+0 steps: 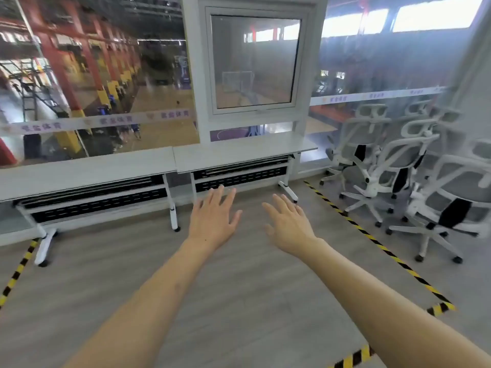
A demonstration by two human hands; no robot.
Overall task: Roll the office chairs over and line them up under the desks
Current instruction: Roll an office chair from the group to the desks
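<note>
Two long white desks stand side by side against the glass wall: the left desk (79, 173) and the right desk (239, 152). No chair stands under either. Several white-framed office chairs with grey mesh are bunched at the right: the nearest chair (457, 205), a middle chair (393, 166) and a far chair (358, 136). My left hand (212, 219) and my right hand (289, 224) are stretched out in front of me over the floor, palms down, fingers spread, holding nothing. Both are well left of the chairs.
Yellow-and-black tape (372, 240) marks a floor boundary between me and the chairs, and more tape (16, 274) runs at the left. The desks have wheeled feet (175, 227). A white-framed window (255, 62) sits above the right desk; a sports hall lies beyond the glass.
</note>
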